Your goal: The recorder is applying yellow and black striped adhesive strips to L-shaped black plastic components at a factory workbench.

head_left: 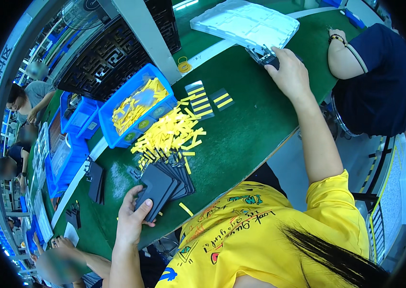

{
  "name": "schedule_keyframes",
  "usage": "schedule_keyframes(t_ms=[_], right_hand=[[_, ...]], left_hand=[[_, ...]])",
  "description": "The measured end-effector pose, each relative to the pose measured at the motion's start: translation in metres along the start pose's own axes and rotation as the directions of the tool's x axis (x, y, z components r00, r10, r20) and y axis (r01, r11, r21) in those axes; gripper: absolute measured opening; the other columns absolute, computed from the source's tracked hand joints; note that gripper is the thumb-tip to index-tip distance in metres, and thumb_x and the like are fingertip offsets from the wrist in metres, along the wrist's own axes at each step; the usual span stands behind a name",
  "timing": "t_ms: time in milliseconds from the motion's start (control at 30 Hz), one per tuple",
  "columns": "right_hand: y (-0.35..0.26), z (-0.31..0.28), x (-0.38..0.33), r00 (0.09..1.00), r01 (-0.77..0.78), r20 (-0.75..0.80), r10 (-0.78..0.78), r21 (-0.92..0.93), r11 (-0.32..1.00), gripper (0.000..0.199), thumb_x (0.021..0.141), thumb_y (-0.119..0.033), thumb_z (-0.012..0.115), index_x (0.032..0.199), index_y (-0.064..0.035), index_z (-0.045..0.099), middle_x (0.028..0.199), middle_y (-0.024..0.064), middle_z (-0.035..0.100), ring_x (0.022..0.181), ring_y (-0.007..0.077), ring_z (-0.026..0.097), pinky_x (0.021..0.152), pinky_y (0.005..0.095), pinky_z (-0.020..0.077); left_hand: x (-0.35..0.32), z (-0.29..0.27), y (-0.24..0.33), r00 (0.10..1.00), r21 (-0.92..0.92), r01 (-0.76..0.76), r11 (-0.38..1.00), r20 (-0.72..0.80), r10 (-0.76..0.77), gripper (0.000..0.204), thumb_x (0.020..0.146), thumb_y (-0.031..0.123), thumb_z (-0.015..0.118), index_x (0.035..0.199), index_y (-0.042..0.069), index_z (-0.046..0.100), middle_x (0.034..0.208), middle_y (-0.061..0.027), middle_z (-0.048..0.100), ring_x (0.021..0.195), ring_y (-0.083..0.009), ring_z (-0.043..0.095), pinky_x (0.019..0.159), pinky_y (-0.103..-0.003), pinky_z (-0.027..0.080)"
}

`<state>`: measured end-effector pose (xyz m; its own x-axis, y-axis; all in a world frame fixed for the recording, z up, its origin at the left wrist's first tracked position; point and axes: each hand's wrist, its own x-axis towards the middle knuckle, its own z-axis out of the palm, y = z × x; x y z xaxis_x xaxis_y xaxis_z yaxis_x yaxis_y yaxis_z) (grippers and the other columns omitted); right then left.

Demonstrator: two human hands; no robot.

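Observation:
My left hand (136, 211) is closed around the near edge of a black flat rectangular piece (157, 185), thumb on top. Beneath and beside that piece, more black flat pieces (181, 180) lie fanned out in a stack. My right hand (289, 72) reaches to the far side of the table, thumb and fingers around a dark flat piece (272, 61) with thin parts at its end; the palm hides much of it. This piece sits by the near corner of a white moulded tray stack (246, 24). Loose yellow strips (171, 134) are heaped beyond the black stack.
A blue bin (138, 108) holds more yellow strips. Clear sheets with yellow strips (199, 100) lie on the green table (241, 120). Other black pieces (96, 182) rest at the left, near blue bins (66, 161). A co-worker (375, 81) sits at the right; another person's hands show lower left.

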<state>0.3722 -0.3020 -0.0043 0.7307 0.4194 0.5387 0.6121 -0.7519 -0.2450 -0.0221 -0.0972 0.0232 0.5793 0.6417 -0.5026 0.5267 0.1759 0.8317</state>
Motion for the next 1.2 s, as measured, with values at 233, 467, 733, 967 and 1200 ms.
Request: schedule_keyframes(t_ms=[233,467,733,967,1200], right_hand=[[0.01,-0.017,0.031,0.928,-0.028,0.368,0.052,-0.071,0.997,0.048,0.07,-0.033,0.074,0.109,-0.0061,0.066,0.101,0.0159,0.066,0.097,0.0298,0.062,0.083,0.0397,0.0497],[0.016,-0.016,0.043,0.904,-0.061,0.417,0.093,-0.088,0.994,0.047,0.069,-0.031,0.074,0.109,-0.0071,0.066,0.103,0.0154,0.066,0.098,0.0298,0.062,0.085,0.04,0.0489],[0.012,-0.019,0.041,0.949,0.012,0.313,0.042,-0.167,0.986,0.047,0.07,-0.024,0.07,0.111,-0.0023,0.064,0.099,0.0184,0.067,0.093,0.0319,0.064,0.083,0.0386,0.0493],[-0.039,-0.061,0.024,0.985,-0.027,0.159,-0.066,0.52,0.854,0.059,0.072,-0.02,0.072,0.125,0.0006,0.054,0.1,0.0131,0.067,0.063,0.0106,0.059,0.06,0.0252,0.0507],[-0.163,-0.044,-0.034,0.678,-0.659,0.314,-0.665,0.662,-0.358,0.072,0.079,-0.019,0.07,0.138,0.0012,0.035,0.115,0.0165,0.062,0.082,0.0104,0.064,0.053,0.0156,0.0502]], left_hand=[[0.002,-0.018,0.019,0.907,0.79,-0.348,0.506,0.147,0.393,0.053,0.065,0.031,0.081,0.101,-0.003,0.064,0.089,-0.0158,0.063,0.076,-0.0232,0.062,0.068,-0.034,0.051],[0.004,0.014,0.014,0.788,0.85,-0.476,0.225,0.298,0.539,0.062,0.06,0.028,0.083,0.105,-0.006,0.056,0.099,-0.0217,0.062,0.094,-0.0364,0.059,0.087,-0.042,0.046],[0.007,0.008,0.004,0.733,0.797,-0.552,0.246,0.323,0.599,0.057,0.06,0.018,0.082,0.106,-0.003,0.056,0.099,-0.0186,0.063,0.096,-0.036,0.059,0.09,-0.045,0.044],[0.003,0.0,0.02,0.695,0.789,-0.588,0.18,0.378,0.612,0.057,0.063,0.025,0.081,0.106,-0.002,0.056,0.098,-0.0178,0.063,0.095,-0.0349,0.059,0.089,-0.044,0.044],[0.021,0.017,0.038,0.829,-0.338,-0.502,0.796,0.075,0.555,0.062,0.08,0.021,0.072,0.128,-0.003,0.043,0.12,-0.0165,0.055,0.107,-0.0263,0.056,0.095,-0.04,0.043]])
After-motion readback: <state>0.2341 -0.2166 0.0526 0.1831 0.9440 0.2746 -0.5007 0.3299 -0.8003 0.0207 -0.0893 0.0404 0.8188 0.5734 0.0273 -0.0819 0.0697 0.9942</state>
